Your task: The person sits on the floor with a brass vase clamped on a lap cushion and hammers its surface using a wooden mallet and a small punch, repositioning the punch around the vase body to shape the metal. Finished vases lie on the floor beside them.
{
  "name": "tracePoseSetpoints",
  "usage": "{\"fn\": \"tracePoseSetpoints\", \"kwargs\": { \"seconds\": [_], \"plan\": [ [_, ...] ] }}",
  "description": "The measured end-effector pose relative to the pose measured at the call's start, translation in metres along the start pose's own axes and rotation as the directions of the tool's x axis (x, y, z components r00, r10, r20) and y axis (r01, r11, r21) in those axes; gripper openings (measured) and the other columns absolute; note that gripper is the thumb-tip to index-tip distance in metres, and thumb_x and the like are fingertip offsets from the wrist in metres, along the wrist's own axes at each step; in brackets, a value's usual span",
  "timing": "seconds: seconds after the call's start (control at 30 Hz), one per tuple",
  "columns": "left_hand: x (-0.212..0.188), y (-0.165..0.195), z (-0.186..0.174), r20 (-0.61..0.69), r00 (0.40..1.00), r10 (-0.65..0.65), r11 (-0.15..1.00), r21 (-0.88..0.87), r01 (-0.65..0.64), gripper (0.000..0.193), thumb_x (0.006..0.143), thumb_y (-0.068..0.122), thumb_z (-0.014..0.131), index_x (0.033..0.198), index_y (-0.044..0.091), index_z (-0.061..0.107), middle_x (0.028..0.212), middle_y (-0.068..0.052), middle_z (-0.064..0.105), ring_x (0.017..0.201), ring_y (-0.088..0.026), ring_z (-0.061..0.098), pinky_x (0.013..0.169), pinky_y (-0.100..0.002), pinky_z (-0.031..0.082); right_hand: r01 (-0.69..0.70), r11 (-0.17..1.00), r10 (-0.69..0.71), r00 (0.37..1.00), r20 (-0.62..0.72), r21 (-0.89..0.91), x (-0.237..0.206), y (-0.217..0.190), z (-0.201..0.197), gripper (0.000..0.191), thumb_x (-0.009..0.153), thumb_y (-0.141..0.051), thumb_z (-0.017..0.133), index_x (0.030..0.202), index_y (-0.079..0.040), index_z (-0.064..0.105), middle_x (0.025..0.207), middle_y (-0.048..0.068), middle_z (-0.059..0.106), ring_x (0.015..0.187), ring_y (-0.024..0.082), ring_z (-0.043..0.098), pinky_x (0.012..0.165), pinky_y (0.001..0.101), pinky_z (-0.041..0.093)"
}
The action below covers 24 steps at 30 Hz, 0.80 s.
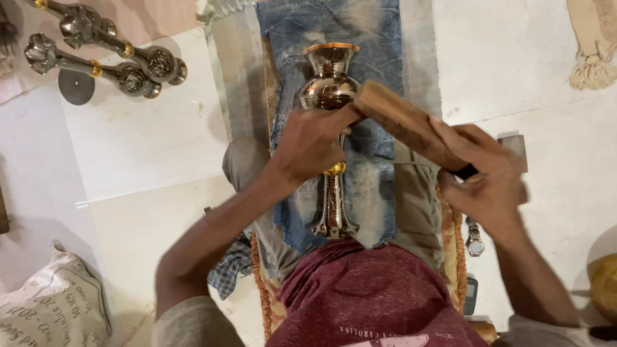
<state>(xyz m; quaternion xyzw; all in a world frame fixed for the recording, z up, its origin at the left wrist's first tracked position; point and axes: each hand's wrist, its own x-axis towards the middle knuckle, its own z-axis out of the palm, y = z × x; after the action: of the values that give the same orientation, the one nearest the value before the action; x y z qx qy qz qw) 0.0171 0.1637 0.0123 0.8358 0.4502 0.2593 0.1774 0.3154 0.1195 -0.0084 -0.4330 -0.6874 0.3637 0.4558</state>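
Observation:
A shiny metal stand with a flared copper-rimmed cup (pixel 330 76) lies lengthwise on a blue denim cloth (pixel 369 193) over my lap. My left hand (pixel 310 142) grips its stem near a brass ring. My right hand (pixel 490 177) holds a wooden block (pixel 403 122), blurred with motion, whose far end touches the bulbous part of the stand.
Two similar metal stands (pixel 103 54) lie on the white floor at the upper left, with a round metal disc (pixel 76 87) beside them. A printed sack (pixel 54 308) sits at the lower left. A wristwatch (pixel 474 241) and a small phone (pixel 470 294) lie at my right.

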Motion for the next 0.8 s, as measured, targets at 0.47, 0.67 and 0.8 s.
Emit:
{"fn": "tracePoseSetpoints", "kwargs": {
  "seconds": [0.47,0.67,0.8],
  "plan": [
    [0.05,-0.016,-0.028,0.46,0.752,0.472,0.848,-0.004,-0.53,0.038,0.087,0.005,0.073,0.122,0.019,0.072,0.052,-0.005,0.063,0.045,-0.017,0.062,0.039,-0.038,0.041,-0.096,0.987,0.037,0.914,-0.403,-0.129,-0.106,0.014,0.089,0.039,0.082,0.008,0.07,0.119,-0.001,0.064,0.092,0.008,0.067,0.067,0.01,0.066,0.056,0.0237,0.059],
    [0.048,-0.021,-0.028,0.457,0.714,0.531,0.83,-0.108,-0.548,0.022,0.096,0.014,0.072,0.118,0.015,0.071,0.058,-0.004,0.065,0.049,-0.014,0.063,0.039,-0.036,0.042,-0.016,0.937,-0.102,0.943,-0.318,-0.349,-0.113,0.019,0.088,0.034,0.076,0.015,0.065,0.107,0.0,0.068,0.089,0.007,0.064,0.07,0.016,0.061,0.051,0.0257,0.048],
    [0.041,-0.035,-0.022,0.403,0.693,0.597,0.793,-0.168,-0.585,0.026,0.099,0.008,0.069,0.124,0.013,0.069,0.061,-0.004,0.066,0.05,-0.012,0.063,0.04,-0.029,0.045,0.012,0.892,-0.164,0.939,-0.301,-0.451,-0.108,0.013,0.084,0.045,0.079,0.018,0.069,0.117,-0.004,0.063,0.102,0.014,0.068,0.077,0.02,0.065,0.056,0.0248,0.055]
  ]
}}
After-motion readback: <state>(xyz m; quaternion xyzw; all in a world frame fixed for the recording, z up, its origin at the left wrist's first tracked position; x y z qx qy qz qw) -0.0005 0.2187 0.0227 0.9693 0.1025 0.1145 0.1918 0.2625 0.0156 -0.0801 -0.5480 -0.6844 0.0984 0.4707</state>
